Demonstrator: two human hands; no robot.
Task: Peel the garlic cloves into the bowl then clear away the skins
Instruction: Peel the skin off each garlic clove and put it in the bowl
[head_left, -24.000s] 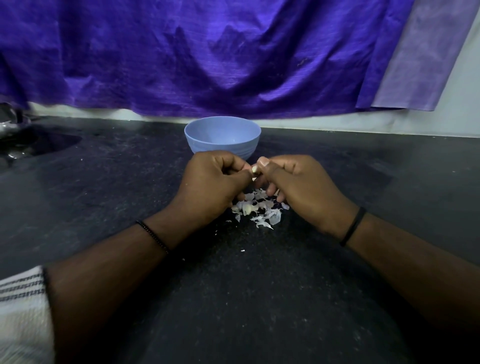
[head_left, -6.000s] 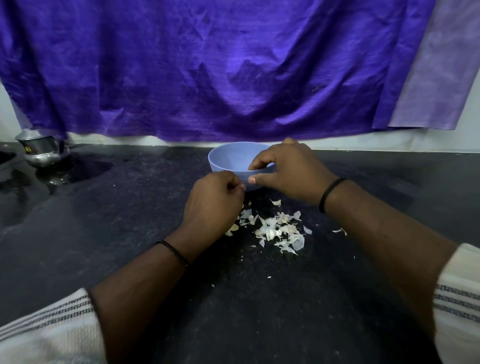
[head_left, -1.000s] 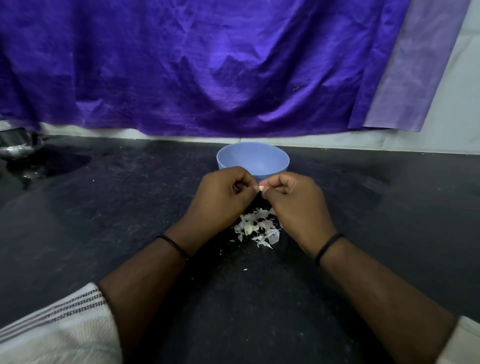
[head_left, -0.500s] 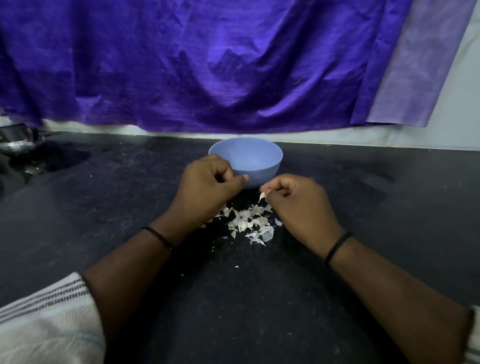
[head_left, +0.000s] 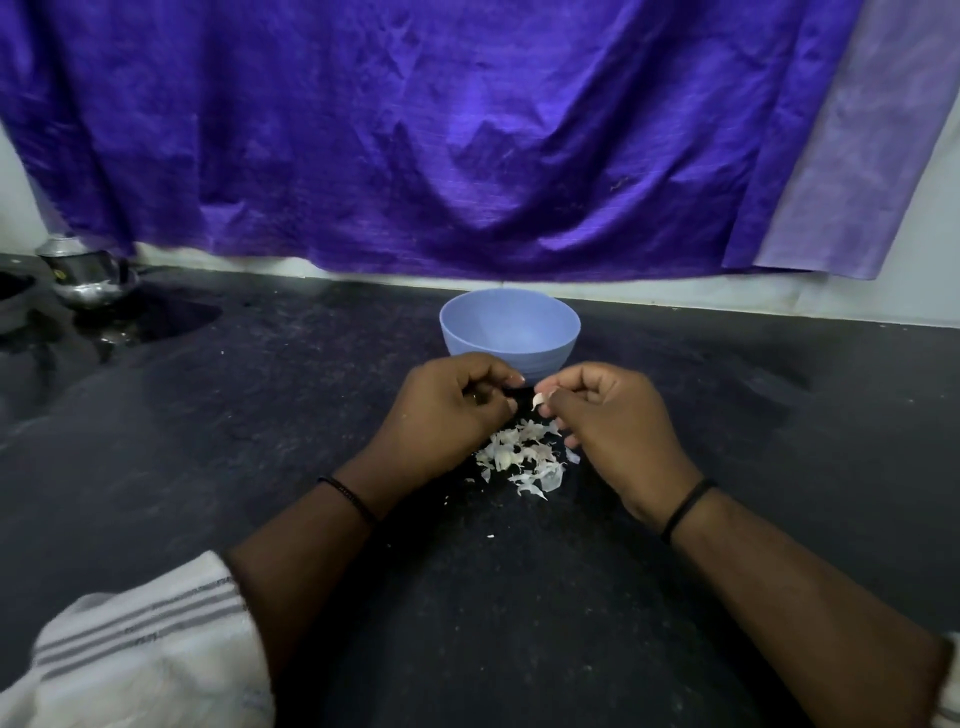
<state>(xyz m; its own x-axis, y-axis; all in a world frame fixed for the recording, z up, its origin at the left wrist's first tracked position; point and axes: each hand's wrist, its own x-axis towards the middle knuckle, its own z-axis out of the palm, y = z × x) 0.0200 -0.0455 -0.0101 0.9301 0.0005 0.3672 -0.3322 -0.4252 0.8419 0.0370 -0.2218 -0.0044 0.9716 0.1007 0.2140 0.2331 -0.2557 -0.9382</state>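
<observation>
- A purple cloth (head_left: 415, 130) hangs across the wall behind, its lower edge just above the back of the tabletop (head_left: 727, 415).
- The tabletop is dark and speckled, with tiny white flecks scattered around the work spot.
- A white sleeve with grey stripes (head_left: 140, 649) covers the left forearm at the lower left corner.
- A light blue bowl (head_left: 509, 327) stands upright near the back, just beyond both hands; its inside cannot be seen.
- A shiny metal pot (head_left: 85, 278) sits at the far left edge.
- The left hand (head_left: 447, 415) is curled closed; what it holds, if anything, cannot be made out.
- The right hand (head_left: 608, 415) is curled, pinching a small pale garlic piece (head_left: 538, 400) at its fingertips, just apart from the left hand.
- A pile of garlic skins (head_left: 524, 457) lies on the tabletop below and between the 2 hands.
- Each wrist wears 1 thin black band.
</observation>
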